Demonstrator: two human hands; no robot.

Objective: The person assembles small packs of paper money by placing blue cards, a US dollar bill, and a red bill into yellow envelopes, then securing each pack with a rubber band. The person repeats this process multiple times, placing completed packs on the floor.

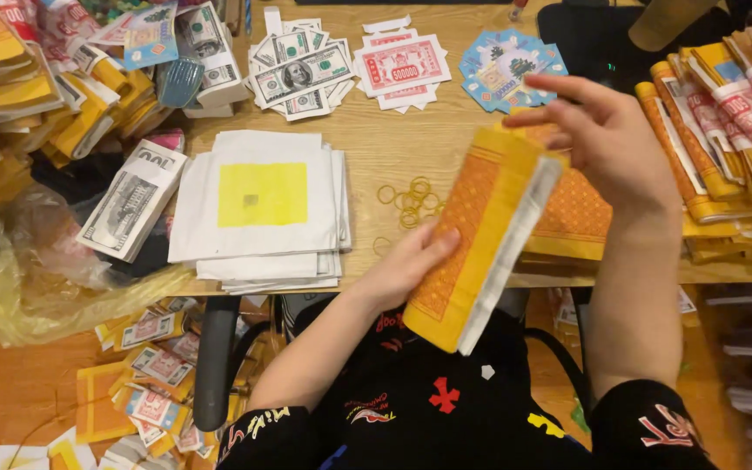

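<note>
I see a wooden counter (pixel 393 148) crowded with paper goods. A stack of white sheets with a yellow square (pixel 258 204) lies at the middle, piles of yellow bundles (pixel 724 139) at the right. My left hand (pixel 406 261) grips the yellow-and-orange paper bundle (pixel 480 235) from below, tilted above the counter's edge. My right hand (pixel 607 135) pinches its top end. Loose rubber bands (pixel 411 200) lie just beside.

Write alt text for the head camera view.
Two bare hands hold a folded yellow-and-orange paper bundle above a wooden table: the left hand supports its lower side, the right hand pinches its top. Around it lie a stack of white sheets, loose rubber bands and piles of paper notes.
</note>
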